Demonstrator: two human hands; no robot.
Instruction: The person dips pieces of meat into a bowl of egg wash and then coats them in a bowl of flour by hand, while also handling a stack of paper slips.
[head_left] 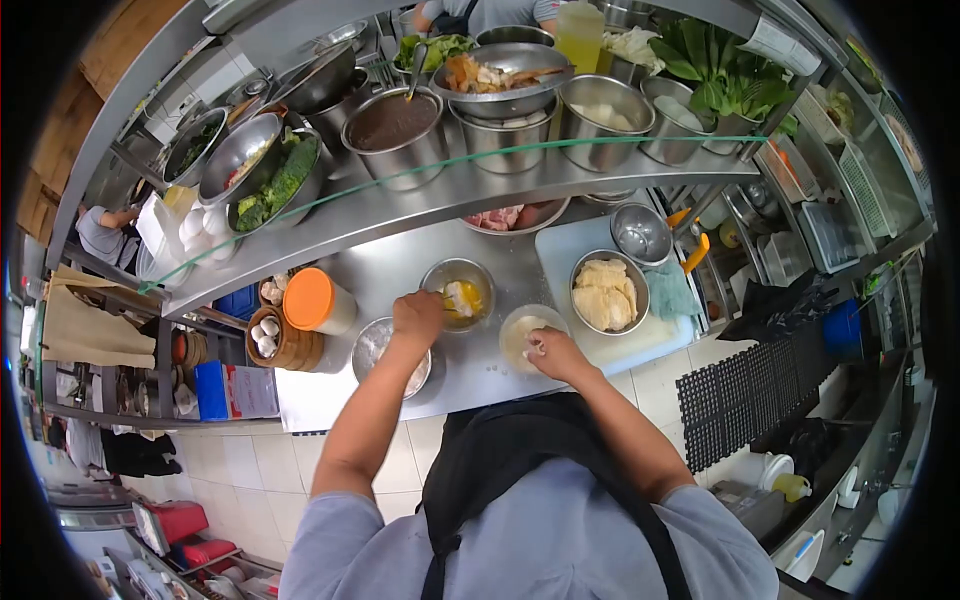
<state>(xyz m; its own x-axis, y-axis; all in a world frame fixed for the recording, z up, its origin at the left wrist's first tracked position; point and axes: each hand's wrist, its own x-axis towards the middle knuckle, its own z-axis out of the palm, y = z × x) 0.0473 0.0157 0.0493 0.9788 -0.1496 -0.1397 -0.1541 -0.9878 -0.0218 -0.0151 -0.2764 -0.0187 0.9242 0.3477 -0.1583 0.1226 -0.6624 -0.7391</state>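
My left hand (418, 318) is closed at the left rim of a metal bowl (488, 290) that holds yellow liquid like beaten egg and a pale piece of food (463, 296). What these fingers grip is hidden. Over a shallow, light-coloured bowl (510, 318) with pale contents, my right hand (556, 354) is pinched, fingertips inside the rim; I cannot tell what is between them. Partly under my left forearm stands a metal bowl of white powder (372, 344). To the right, a metal bowl holds pale yellow slices (604, 292) on a white cutting board (640, 340).
An orange-lidded tub (308, 300) and a bamboo steamer (300, 350) with white round items stand left. Above the counter runs a steel shelf (450, 205) with a glass edge, crowded with pots and vegetables. An empty metal bowl (642, 234) and a bowl of raw meat (500, 218) sit behind.
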